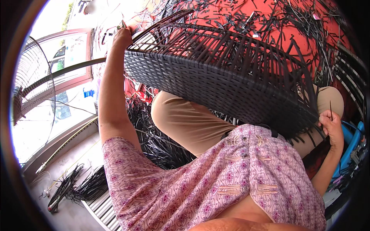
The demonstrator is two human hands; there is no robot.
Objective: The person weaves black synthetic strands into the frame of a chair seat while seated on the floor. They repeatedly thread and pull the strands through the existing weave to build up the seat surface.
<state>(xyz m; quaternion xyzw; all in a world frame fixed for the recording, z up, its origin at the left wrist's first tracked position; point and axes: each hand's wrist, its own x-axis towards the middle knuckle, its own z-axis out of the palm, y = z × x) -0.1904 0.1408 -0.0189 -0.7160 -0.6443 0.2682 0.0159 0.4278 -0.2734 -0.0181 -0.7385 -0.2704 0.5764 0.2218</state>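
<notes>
1. Wickerwork point(216, 88), long and dark, is lying across the tan-trousered legs point(185, 121), its long axis slanting from beyond the left knee down to the right leg.
2. The right hand point(330, 125) is resting just beside the wickerwork's near right end, so the piece is lying leftward of those fingers, which are pinching a thin dark strip point(330, 109).
3. The left hand point(123, 36) is resting near the far left corner, on an outstretched arm; glare is hiding its fingertips, so I cannot tell whether they are gripping anything.
4. The tightly woven face is facing the body, while the unwoven ribs point(231, 50) are spanning the far side.
5. Beyond the legs, the red floor point(275, 32) is carrying scattered dark scraps.
6. Dark bundles point(67, 188) are lying toward the floor's near left corner, and a wire-caged fan point(34, 81) is standing by the bright window point(73, 50).
</notes>
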